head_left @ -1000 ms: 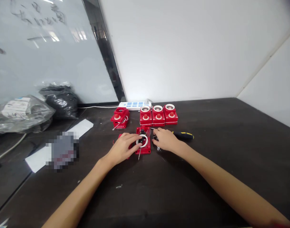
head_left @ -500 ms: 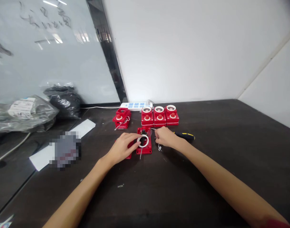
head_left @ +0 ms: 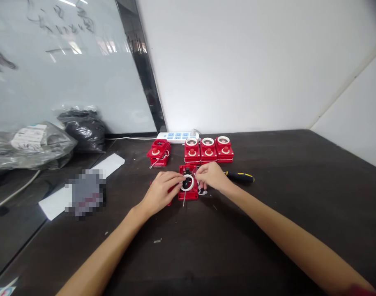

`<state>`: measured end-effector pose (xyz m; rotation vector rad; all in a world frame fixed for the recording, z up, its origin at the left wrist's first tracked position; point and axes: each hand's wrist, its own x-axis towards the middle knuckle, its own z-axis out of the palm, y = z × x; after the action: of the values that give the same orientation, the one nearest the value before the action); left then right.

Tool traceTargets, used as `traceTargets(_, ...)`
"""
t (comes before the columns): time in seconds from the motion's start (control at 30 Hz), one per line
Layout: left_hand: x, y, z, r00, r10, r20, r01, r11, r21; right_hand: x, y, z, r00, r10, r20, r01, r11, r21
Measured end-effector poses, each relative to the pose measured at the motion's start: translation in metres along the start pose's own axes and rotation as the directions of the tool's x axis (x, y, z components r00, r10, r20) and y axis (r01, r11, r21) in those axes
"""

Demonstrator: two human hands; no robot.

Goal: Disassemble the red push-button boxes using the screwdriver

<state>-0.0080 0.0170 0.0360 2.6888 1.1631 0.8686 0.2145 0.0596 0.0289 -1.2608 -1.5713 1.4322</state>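
Note:
On the dark table lies an opened red box with black parts inside. Over it sits a white ring, its left edge pinched between the thumb and fingers of my left hand. A thin metal rod sticks out below the ring toward me. My right hand is closed at the box's right edge, its fingertips pressed together; what they grip is too small to make out. Just under those fingers hangs a curled white cord. Another red piece is partly hidden behind my left hand.
Several red boxes with white rings and red buttons stand behind, beside a red stack. A power strip lies at the wall. Right of my hand rests a black-yellow screwdriver. Plastic bags and white paper lie left.
My right hand has moved slightly left and in toward the opened box, and the white cord below it has shifted left too. My left hand stays on the white ring.

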Motion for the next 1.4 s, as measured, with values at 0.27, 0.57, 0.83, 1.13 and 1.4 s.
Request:
traceTargets(0.27, -0.001, -0.002, 0.001, 1.000, -0.021, -0.007, 0.021, 0.999, 0.024, -0.008, -0.011, -0.010, 0.996, -0.017, 0.086, 0.029, 0.989, -0.146)
traceTargets(0.57, -0.001, -0.004, 0.001, 0.999, -0.023, -0.031, 0.024, 0.999, 0.042, -0.020, -0.022, -0.037, 0.993, 0.000, 0.119, 0.111, 0.353, -0.929)
traceTargets(0.83, -0.001, -0.004, 0.001, 0.999, -0.030, -0.034, 0.031, 0.999, 0.034, -0.012, -0.006, -0.021, 0.999, -0.005, 0.053, 0.051, 0.355, -0.933)
traceTargets(1.13, -0.002, -0.004, 0.000, 0.999, -0.014, -0.040, 0.016, 0.999, 0.041, -0.010, -0.013, -0.013, 0.995, -0.073, 0.067, 0.097, 0.862, -0.498)
traceTargets(1.4, -0.002, -0.005, 0.002, 0.998, -0.011, -0.055, 0.013, 0.999, 0.049, -0.016, -0.009, -0.015, 0.976, -0.001, 0.220, 0.187, 0.526, -0.829)
